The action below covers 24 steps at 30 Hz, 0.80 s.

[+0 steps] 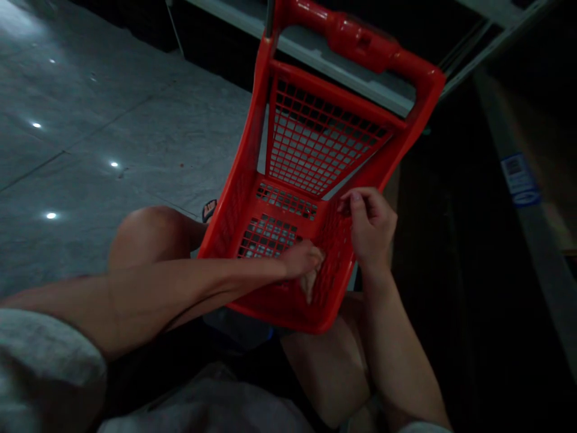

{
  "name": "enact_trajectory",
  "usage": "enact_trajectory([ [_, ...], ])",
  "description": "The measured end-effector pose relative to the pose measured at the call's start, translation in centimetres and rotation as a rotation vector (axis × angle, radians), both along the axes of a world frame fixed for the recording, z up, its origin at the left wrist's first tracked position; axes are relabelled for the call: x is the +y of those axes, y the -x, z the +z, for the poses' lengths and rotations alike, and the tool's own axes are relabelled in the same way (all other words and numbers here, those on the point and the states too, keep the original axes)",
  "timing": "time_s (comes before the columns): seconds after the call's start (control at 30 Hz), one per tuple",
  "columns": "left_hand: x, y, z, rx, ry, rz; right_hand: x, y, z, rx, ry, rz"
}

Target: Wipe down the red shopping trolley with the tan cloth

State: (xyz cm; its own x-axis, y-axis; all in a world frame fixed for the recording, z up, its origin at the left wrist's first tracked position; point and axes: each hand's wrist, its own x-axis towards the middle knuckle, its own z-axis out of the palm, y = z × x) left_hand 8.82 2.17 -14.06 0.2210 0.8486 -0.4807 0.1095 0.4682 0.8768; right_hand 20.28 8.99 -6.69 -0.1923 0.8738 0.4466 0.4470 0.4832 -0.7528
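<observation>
A red plastic shopping basket (234,183) with gridded walls and a thick handle stands tilted in view between my knees. My left hand (303,258) reaches down inside it, its fingers closed around a crumpled beige cloth (309,285). Part of the cloth hangs below the fingers against the basket's right inner wall. Over the right rim is my right hand (373,224), its fingers curled in and the thumb on top. What lies inside those fingers, if anything, is hidden, and I cannot tell whether they touch the rim.
Grey tiled floor (90,108) with light reflections spreads to the left. A pale shelf edge (225,15) runs behind the basket. Dark shelving with a blue and white label (520,179) stands to the right. My bent knee (153,234) is left of the basket.
</observation>
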Motion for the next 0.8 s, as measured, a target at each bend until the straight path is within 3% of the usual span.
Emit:
enact_trajectory([
  [0.1,1.1,-0.4,2.9,-0.141,-0.171,0.130,-0.4,0.4,0.1,0.030,-0.015,-0.026],
  [0.2,1.9,-0.4,4.4,-0.224,-0.351,0.132,-0.6,0.8,0.2,0.116,-0.019,-0.055],
  [0.3,1.9,0.0,2.3,-0.013,-0.395,0.067,-0.7,1.0,0.1,0.203,-0.024,-0.083],
  [0.43,0.1,0.8,-2.9,0.329,-0.131,-0.177,-0.7,1.1,-0.1,0.258,-0.057,-0.109],
  [0.5,-0.7,1.0,-4.7,0.389,-0.079,-0.212,-0.6,1.0,-0.1,0.271,-0.104,-0.147],
  [0.57,-0.7,1.0,-5.1,0.358,-0.110,-0.177,-0.3,0.8,-0.2,0.275,-0.168,-0.219],
  [0.67,1.3,0.3,-3.1,0.238,-0.228,-0.090,0.4,0.3,-0.5,0.290,-0.226,-0.308],
  [0.8,5.0,-1.6,2.1,0.061,-0.450,0.113,1.3,-0.3,-1.3,0.335,-0.204,-0.317],
])
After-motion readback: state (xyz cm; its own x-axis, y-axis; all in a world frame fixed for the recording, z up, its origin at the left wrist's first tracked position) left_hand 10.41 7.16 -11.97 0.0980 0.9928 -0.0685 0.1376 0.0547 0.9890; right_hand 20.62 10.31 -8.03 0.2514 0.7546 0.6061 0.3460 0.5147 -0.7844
